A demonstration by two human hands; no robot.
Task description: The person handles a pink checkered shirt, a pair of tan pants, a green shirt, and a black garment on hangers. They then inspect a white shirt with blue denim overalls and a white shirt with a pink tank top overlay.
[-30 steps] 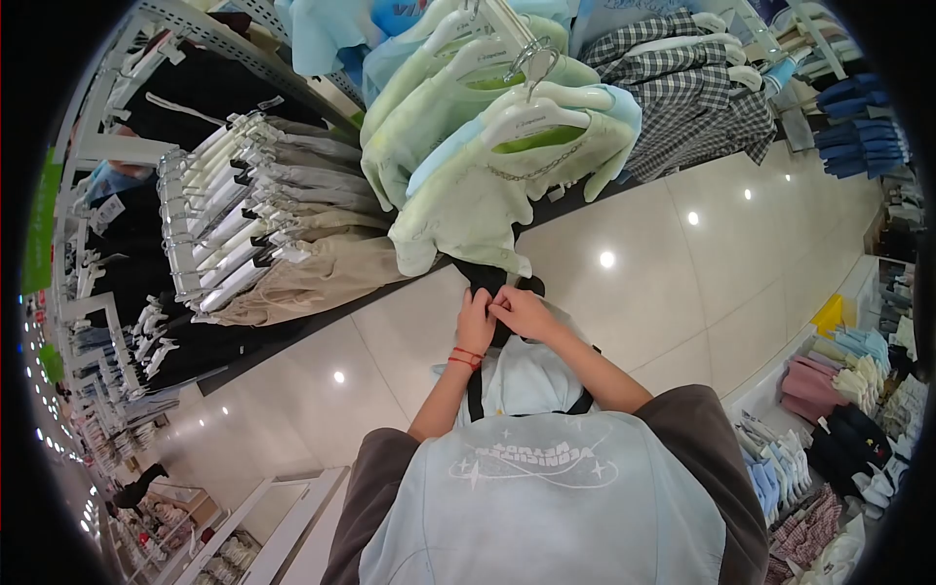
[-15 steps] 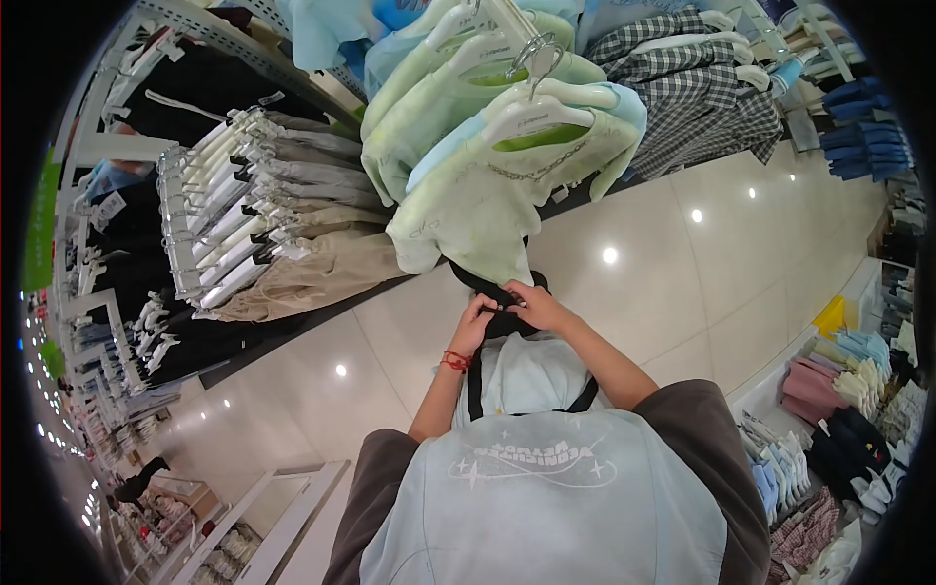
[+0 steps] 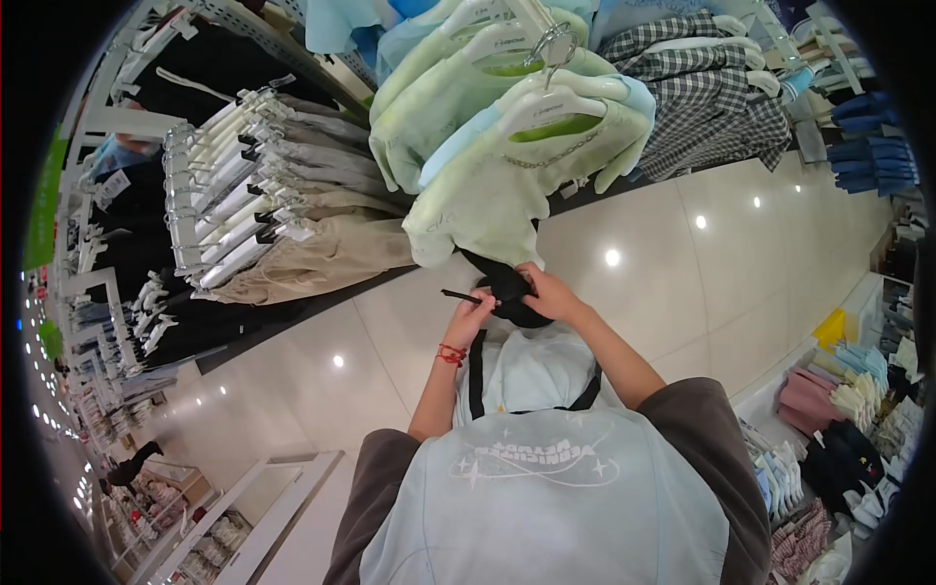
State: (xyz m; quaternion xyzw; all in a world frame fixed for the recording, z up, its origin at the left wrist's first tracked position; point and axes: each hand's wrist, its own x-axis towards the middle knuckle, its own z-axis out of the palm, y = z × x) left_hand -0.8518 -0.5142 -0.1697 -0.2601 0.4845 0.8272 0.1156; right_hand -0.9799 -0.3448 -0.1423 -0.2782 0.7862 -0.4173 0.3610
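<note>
Just below a pale green sweatshirt [image 3: 478,195] on a white hanger, a bundle of black fabric [image 3: 507,292] hangs between my hands. My left hand [image 3: 470,310], with a red bracelet at the wrist, pinches a thin black strap whose end sticks out to the left. My right hand [image 3: 549,294] grips the right side of the black bundle, thumb and fingers pressed on it. Below them is the light blue shirt [image 3: 546,487] on my body, with black straps at its upper part.
Beige and grey trousers [image 3: 322,258] hang on a rack at the left. Checkered shirts [image 3: 697,97] hang at the upper right. Folded and hanging clothes [image 3: 814,400] fill a low display at the right. A white display frame [image 3: 283,507] stands at the lower left.
My hands have moved apart. The strap end now sticks out from my left hand, and my right hand has shifted right on the black bundle, which shows more.
</note>
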